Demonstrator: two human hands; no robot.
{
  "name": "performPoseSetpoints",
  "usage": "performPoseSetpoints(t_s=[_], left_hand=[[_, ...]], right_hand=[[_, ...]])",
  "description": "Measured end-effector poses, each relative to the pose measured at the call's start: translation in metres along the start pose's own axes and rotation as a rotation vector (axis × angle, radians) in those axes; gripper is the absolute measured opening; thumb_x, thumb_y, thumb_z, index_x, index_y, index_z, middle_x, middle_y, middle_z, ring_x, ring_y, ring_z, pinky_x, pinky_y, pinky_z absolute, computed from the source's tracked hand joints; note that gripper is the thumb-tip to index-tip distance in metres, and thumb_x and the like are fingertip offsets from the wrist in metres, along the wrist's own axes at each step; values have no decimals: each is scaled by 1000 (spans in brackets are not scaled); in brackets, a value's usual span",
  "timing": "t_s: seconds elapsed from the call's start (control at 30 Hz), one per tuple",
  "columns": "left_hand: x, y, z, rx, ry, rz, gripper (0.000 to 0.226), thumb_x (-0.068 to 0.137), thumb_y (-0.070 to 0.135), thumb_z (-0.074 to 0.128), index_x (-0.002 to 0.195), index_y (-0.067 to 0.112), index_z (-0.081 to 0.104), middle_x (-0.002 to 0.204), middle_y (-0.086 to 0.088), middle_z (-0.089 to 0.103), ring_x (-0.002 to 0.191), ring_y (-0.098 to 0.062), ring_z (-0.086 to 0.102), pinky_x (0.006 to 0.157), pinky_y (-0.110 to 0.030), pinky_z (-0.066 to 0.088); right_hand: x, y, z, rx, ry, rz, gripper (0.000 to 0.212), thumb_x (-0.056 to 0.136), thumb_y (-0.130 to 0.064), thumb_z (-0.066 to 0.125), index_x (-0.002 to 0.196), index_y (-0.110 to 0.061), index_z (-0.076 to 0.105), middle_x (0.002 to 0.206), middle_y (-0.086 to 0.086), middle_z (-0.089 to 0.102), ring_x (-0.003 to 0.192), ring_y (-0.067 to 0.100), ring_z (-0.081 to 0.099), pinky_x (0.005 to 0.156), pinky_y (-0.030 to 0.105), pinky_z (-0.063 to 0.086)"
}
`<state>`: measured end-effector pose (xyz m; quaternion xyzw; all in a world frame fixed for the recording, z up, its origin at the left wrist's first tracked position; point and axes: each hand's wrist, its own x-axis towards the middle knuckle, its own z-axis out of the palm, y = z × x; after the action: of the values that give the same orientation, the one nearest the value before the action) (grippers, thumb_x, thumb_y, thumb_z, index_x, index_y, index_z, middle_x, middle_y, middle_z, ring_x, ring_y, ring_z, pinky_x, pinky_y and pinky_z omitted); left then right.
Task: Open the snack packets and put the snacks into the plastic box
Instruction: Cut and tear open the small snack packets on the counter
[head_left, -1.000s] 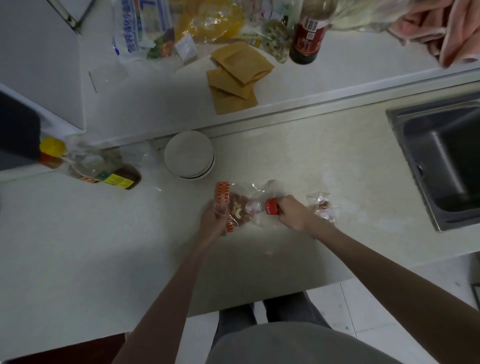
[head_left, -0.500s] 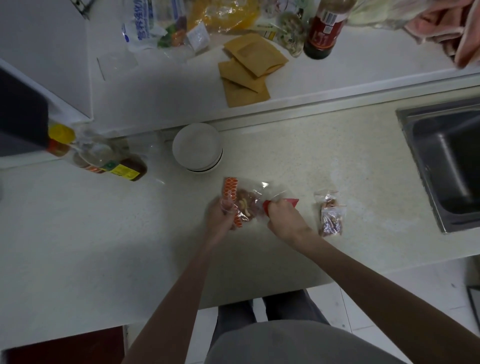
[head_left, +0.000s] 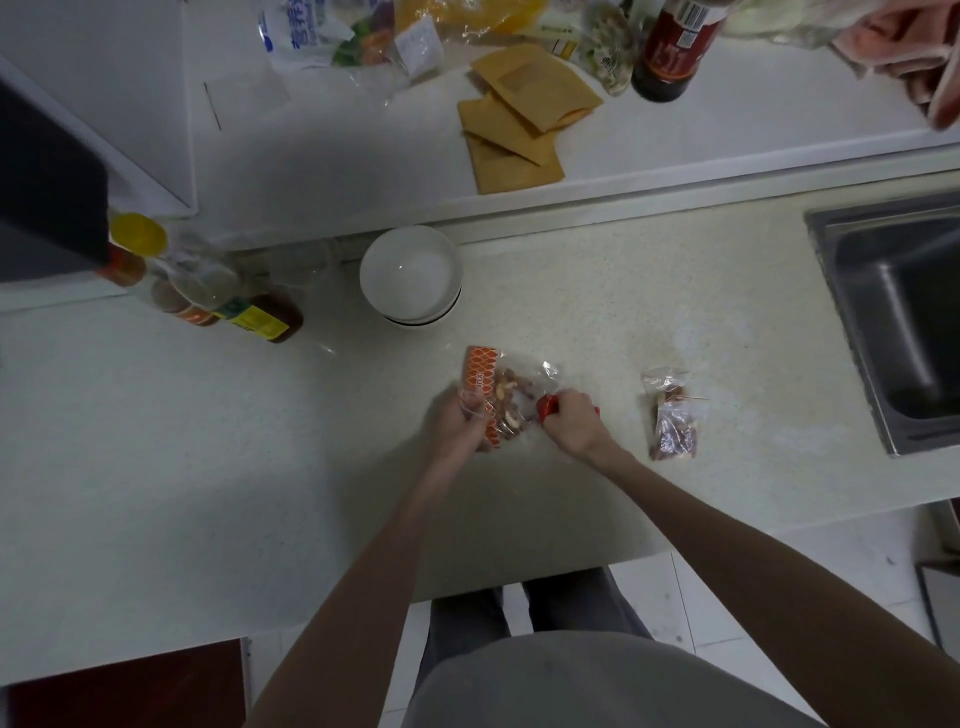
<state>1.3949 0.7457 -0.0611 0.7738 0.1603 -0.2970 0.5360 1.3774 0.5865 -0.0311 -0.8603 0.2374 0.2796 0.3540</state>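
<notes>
Head view: left hand (head_left: 457, 423) clamped on nut packet (head_left: 501, 400) over the tabletop (head_left: 208, 441), right hand (head_left: 569, 423) pinching its red end. Second packet (head_left: 672, 423) lying just right, bowls (head_left: 410, 275) behind.

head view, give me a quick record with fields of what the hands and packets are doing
left hand: grips orange end of nut packet
right hand: pinches the packet's red end
second packet: lies on counter, right of the hands, untouched
bowls: white, stacked behind the packet
sink: far right
plastic box: cannot tell
</notes>
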Motion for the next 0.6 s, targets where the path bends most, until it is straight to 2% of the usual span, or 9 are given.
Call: performPoseSetpoints(t_s=[0.13, 0.2, 0.3, 0.47, 0.53, 0.6], left_hand=[[-2, 1, -1, -7, -16, -10, 17, 97, 13, 54, 112, 8, 59, 99, -10, 69, 77, -25, 70, 54, -28, 57], [-2, 0, -2, 16, -33, -7, 20, 98, 15, 52, 115, 8, 59, 101, -10, 69, 77, -24, 70, 56, -29, 58], [-2, 0, -7, 31, -77, -20, 21, 99, 16, 52, 116, 6, 58, 102, -12, 69, 77, -28, 70, 62, -37, 59], [-2, -3, -11, -11, -112, -36, 22, 99, 16, 52, 116, 2, 56, 103, -17, 68, 68, -23, 65, 54, -30, 55], [-2, -4, -10, -16, -134, -34, 16, 98, 15, 54, 110, 6, 58, 99, -14, 69, 69, -23, 66, 57, -34, 55], [-2, -6, -11, -37, -134, -36, 7, 97, 12, 55, 103, 13, 59, 89, -7, 69, 62, -16, 66, 53, -32, 55]], right_hand=[[1, -3, 9, 167, 62, 82, 38, 79, 2, 45, 50, -21, 55, 47, -3, 51, 43, 10, 47, 45, 23, 39], [2, -4, 13, 253, 69, 122, 36, 78, 2, 45, 53, -20, 59, 48, -1, 53, 43, 11, 48, 44, 24, 38], [5, -1, 18, 342, 48, 188, 32, 82, -3, 49, 54, -15, 59, 50, 2, 52, 45, 14, 47, 45, 26, 36], [9, 3, 26, 461, 80, 296, 33, 84, -12, 55, 51, -12, 59, 54, 9, 52, 47, 17, 46, 52, 31, 38], [10, 4, 29, 489, 98, 302, 30, 86, -11, 54, 57, -8, 62, 56, 11, 53, 49, 18, 47, 53, 32, 38], [12, 6, 29, 528, 84, 302, 21, 87, -5, 52, 78, 4, 69, 66, 13, 55, 58, 21, 49, 54, 32, 37]])
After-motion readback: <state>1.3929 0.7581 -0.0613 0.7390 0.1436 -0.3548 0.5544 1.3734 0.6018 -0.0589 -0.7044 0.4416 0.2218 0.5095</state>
